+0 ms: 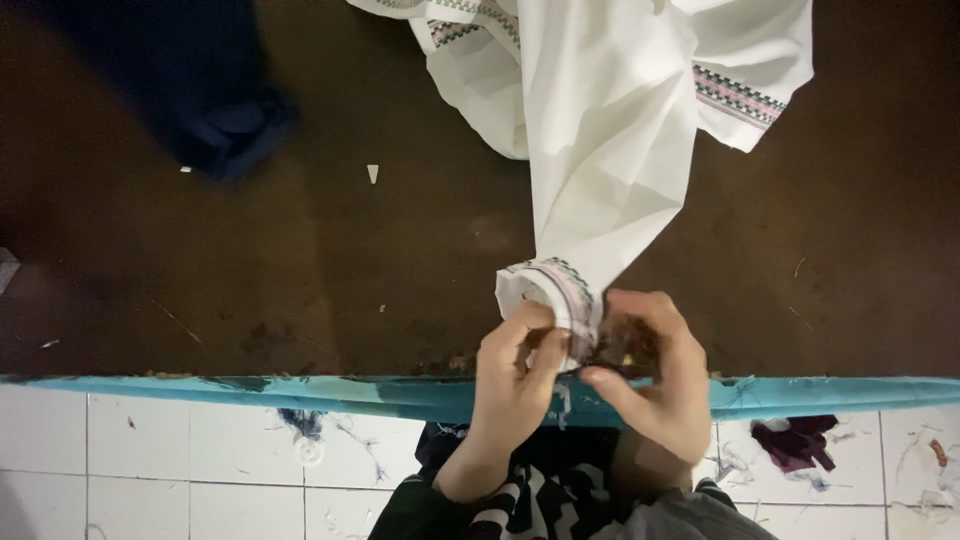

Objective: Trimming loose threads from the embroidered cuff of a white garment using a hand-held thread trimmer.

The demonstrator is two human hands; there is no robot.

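Observation:
A white garment [610, 120] with patterned embroidered trim lies across a dark brown table [250, 260], one sleeve stretching toward me. My left hand [510, 385] pinches the sleeve's embroidered cuff [545, 290] at the table's near edge. Close beside it, my right hand [655, 385] has its fingers closed at the same cuff, thumb and forefinger pressed together near the fabric. Whether a small tool sits between those fingers is too small to tell.
A turquoise strip [200, 388] runs along the table's near edge. A dark blue cloth [215, 90] lies at the far left. White floor tiles [150, 460] below carry thread bits and a purple fabric scrap [795, 440].

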